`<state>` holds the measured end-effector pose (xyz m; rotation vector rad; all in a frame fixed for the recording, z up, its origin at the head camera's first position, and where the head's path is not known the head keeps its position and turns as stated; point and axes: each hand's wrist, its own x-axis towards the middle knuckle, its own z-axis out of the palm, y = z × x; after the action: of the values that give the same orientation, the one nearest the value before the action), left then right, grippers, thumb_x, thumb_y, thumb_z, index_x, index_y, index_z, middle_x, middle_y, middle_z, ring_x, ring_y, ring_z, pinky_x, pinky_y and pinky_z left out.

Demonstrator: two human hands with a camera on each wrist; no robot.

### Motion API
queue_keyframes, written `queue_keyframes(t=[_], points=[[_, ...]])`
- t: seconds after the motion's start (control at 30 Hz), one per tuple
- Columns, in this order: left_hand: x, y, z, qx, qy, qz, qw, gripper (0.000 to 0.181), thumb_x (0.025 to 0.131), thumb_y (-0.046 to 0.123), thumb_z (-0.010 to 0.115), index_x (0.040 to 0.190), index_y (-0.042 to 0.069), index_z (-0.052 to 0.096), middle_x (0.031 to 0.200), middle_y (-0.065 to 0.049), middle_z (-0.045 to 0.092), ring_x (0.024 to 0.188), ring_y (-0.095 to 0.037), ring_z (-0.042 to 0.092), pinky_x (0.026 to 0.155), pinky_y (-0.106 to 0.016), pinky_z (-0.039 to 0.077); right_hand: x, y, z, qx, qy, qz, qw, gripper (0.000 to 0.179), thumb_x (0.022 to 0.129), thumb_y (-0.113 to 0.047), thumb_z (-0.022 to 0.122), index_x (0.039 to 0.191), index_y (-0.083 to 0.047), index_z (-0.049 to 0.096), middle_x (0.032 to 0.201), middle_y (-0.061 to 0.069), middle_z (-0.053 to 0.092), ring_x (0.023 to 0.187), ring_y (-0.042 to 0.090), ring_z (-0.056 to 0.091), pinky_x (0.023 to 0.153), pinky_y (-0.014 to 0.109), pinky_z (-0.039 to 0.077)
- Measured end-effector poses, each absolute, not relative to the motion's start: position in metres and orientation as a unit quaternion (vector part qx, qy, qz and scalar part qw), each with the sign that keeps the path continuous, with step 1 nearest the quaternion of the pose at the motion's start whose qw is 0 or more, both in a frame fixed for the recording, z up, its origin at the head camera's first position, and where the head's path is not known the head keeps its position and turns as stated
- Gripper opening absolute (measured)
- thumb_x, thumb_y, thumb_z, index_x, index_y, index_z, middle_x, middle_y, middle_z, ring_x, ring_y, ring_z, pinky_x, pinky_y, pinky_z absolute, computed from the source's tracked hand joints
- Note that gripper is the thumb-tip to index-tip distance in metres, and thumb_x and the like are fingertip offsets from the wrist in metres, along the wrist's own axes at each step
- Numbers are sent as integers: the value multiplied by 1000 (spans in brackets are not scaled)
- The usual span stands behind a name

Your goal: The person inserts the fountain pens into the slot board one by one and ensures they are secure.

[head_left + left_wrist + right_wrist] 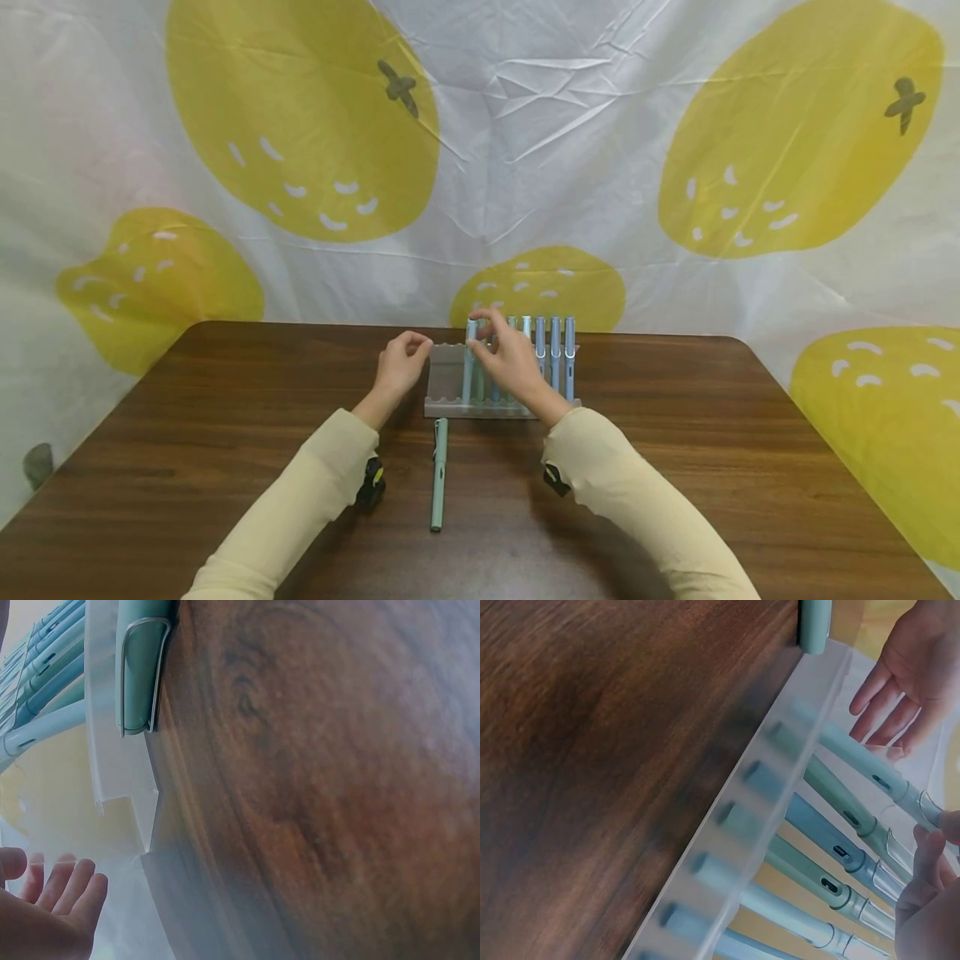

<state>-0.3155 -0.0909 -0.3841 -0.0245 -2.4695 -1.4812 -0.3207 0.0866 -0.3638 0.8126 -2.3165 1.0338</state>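
Note:
A clear pen rack (447, 407) holds a row of pens in blue and green shades. My right hand (512, 357) pinches the cap end of the light blue pen (469, 367) at the row's left end. That pen leans in the rack, its lower end behind the front lip, in the right wrist view. At the rack's upper left corner, my left hand (400, 367) pinches the clear side edge between thumb and fingers; the contact is partly hidden. A green pen (438, 475) lies on the table in front of the rack, its clip end toward it.
The brown wooden table (262, 467) reaches back to a white cloth (465, 208) printed with yellow fruit. Black wrist devices (371, 483) sit under both sleeves. Several blue pens (555, 358) stand at the rack's right end.

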Motion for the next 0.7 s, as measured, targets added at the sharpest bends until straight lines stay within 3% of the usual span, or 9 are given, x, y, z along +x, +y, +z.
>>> queue_keyframes(t=[0.4, 0.7], points=[[-316, -91, -383, -11, -851, -507, 136, 21, 88, 17, 53, 96, -1, 59, 98, -17, 62, 95, -29, 56, 81, -39, 42, -323, 90, -363, 303, -855, 353, 229, 39, 82, -14, 63, 117, -7, 49, 85, 3, 63, 49, 8, 46, 41, 23, 38], [-316, -91, -384, -10, -852, -506, 135, 22, 88, 18, 52, 96, -1, 59, 98, -17, 61, 94, -29, 56, 80, -39, 42, -322, 92, -363, 294, -891, 283, 198, 55, 80, -21, 65, 129, -15, 41, 69, -7, 51, 45, 8, 41, 39, 23, 35]])
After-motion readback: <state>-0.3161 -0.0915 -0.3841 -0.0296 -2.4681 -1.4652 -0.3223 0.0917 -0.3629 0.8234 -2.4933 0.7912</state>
